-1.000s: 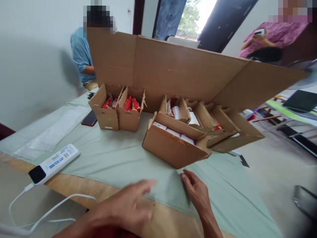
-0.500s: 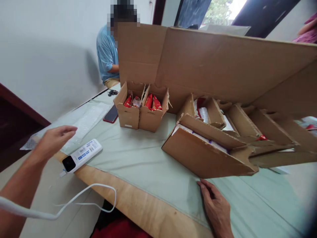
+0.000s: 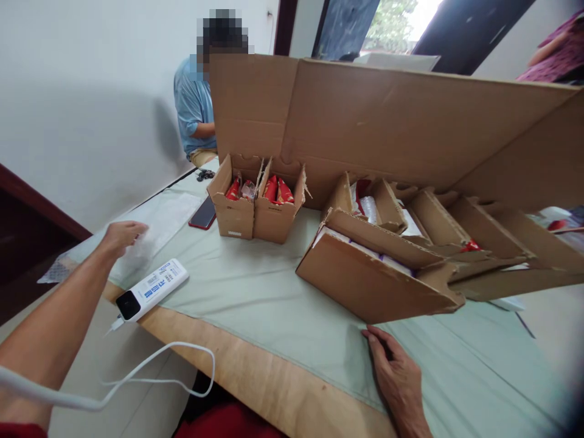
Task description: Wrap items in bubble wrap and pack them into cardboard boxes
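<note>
My left hand [image 3: 122, 238] is over a sheet of clear bubble wrap [image 3: 171, 210], its fingers curled together. Blur hides whether any wrap is pinched between them. Close to that wrist lies a white power bank [image 3: 157, 286] with a dark display and blue print, a white cable plugged into its end. My right hand [image 3: 396, 368] rests on the cloth, loosely bent with a gap between thumb and fingers and nothing in it. Just beyond its fingertips stands a brown cardboard bin [image 3: 365, 280] holding white and purple packs.
Two small cardboard bins [image 3: 235, 220] hold red packets, with a phone [image 3: 203, 213] beside them. More cardboard bins [image 3: 440, 219] stand in a row at right. A tall cardboard panel [image 3: 365, 115] rises behind. Past it sits a person in a blue shirt [image 3: 191, 100]. A white cable [image 3: 150, 380] loops near the edge.
My left hand has moved forward and right, over the bubble wrap. The right hand stays where it was on the cloth. The view has shifted slightly.
</note>
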`<act>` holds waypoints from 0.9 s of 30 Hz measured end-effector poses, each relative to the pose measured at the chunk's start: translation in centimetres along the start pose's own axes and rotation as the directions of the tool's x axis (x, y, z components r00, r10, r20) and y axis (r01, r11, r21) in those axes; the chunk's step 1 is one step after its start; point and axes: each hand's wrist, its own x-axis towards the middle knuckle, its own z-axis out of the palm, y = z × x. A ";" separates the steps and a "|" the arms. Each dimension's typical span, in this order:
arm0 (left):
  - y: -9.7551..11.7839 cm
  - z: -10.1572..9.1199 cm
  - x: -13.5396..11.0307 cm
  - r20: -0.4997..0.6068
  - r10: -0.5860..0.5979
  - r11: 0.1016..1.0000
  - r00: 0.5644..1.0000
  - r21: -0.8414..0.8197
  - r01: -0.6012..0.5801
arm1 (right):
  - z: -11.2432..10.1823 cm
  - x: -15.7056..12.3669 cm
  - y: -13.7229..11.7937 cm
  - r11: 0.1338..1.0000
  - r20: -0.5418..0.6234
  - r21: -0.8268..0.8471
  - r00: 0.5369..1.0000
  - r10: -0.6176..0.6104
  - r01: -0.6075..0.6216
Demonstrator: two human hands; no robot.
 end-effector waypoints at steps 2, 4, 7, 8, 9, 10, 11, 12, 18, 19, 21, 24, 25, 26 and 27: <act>1.0 -1.0 -0.5 0.025 -0.023 0.995 0.999 -0.101 0.026 | -0.1 -0.1 -0.3 1.000 0.000 0.015 1.000 0.007 -0.007; 2.2 -1.7 -1.9 0.066 0.003 0.982 0.998 -0.189 0.010 | -0.4 -0.4 -0.9 0.999 -0.011 0.037 1.000 0.002 -0.001; 4.5 -1.7 -5.7 0.141 0.083 0.959 0.987 -0.280 -0.041 | -1.0 -1.1 -3.4 0.994 0.005 0.098 0.999 -0.043 0.042; 5.4 -1.4 -7.2 0.179 0.137 0.951 0.974 -0.298 -0.079 | -1.1 -1.4 -4.6 0.989 0.045 0.132 0.997 -0.069 0.062; 6.4 -0.8 -8.7 0.232 0.229 0.936 0.945 -0.318 -0.149 | -1.1 -1.8 -6.0 0.981 0.109 0.179 0.989 -0.098 0.078; 7.4 -0.1 -10.1 0.311 0.330 0.918 0.891 -0.325 -0.226 | -0.9 -2.3 -7.6 0.966 0.199 0.245 0.971 -0.132 0.081; 8.3 0.8 -11.4 0.401 0.421 0.894 0.814 -0.337 -0.296 | -0.4 -2.8 -9.3 0.943 0.308 0.328 0.936 -0.169 0.062; 9.2 1.8 -12.7 0.479 0.493 0.865 0.726 -0.357 -0.352 | 0.4 -3.3 -10.9 0.907 0.420 0.420 0.884 -0.207 0.013; 11.2 9.0 -18.3 0.731 0.592 0.784 0.341 -0.422 -0.456 | 8.0 -5.2 -16.9 0.613 0.678 0.631 0.722 -0.140 -0.475; 11.2 9.6 -18.8 0.745 0.590 0.782 0.312 -0.431 -0.450 | 9.0 -5.0 -17.1 0.592 0.654 0.638 0.753 -0.077 -0.493; 10.9 9.6 -18.8 0.765 0.584 0.784 0.272 -0.445 -0.433 | 10.1 -4.5 -17.0 0.572 0.594 0.653 0.804 0.019 -0.497; 9.0 6.3 -17.6 0.754 0.528 0.841 0.390 -0.403 -0.360 | 8.9 -3.6 -15.6 0.554 0.555 0.667 0.829 0.077 -0.498; 7.9 4.5 -17.3 0.726 0.443 0.896 0.526 -0.345 -0.280 | 7.9 -3.4 -14.8 0.541 0.546 0.675 0.833 0.092 -0.502; 6.5 2.7 -17.3 0.657 0.338 0.939 0.674 -0.282 -0.197 | 6.7 -3.4 -13.9 0.523 0.532 0.686 0.839 0.115 -0.507; 4.8 0.9 -17.8 0.547 0.259 0.957 0.796 -0.254 -0.137 | 5.5 -3.6 -12.9 0.501 0.516 0.698 0.844 0.143 -0.512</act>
